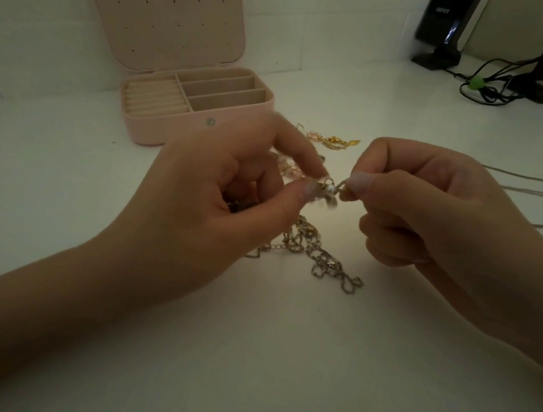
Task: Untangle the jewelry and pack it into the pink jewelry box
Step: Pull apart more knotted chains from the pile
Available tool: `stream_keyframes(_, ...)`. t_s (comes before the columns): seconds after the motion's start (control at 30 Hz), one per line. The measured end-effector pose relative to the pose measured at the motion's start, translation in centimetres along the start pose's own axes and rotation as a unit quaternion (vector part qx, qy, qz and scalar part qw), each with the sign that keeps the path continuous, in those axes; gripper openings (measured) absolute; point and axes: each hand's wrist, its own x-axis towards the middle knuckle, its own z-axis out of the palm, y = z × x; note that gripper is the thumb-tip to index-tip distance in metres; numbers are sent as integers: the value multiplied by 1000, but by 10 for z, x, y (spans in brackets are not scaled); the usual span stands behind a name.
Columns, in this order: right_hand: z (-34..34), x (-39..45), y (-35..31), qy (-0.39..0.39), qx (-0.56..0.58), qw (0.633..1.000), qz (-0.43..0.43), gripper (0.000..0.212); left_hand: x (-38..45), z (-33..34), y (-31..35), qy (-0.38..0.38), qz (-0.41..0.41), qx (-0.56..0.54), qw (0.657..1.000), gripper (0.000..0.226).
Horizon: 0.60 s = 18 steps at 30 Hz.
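Note:
A tangle of silver and gold chains (319, 253) lies on the white table between my hands. My left hand (223, 196) pinches a small clasp end of the tangle between thumb and forefinger. My right hand (428, 212) pinches the chain just to the right of it, the fingertips nearly touching. A gold piece with pink beads (332, 142) lies behind my hands. The pink jewelry box (240, 115) stands open at the back left, its lid upright and its compartments bare.
A black speaker (446, 21) and a bundle of black cables (493, 86) with a green tie sit at the back right. Thin grey cords (542, 181) run across the table on the right. The wall stands close behind the box.

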Motion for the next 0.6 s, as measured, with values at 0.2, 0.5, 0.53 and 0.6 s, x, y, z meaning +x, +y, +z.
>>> stream_keyframes(0.2,0,0,0,-4,2,1000,2,14,1,-1,-2,-14,37,41,998,5)
stream_keyframes(0.5,0,0,1,7,24,1000,1,14,6,-2,-6,-90,-136,-199,966,6)
stream_keyframes(0.53,0,0,1,8,23,1000,2,14,7,-2,-5,-104,-147,-223,958,3)
stream_keyframes(0.6,1,0,0,8,20,1000,2,14,8,-1,-4,-116,-159,-249,948,5)
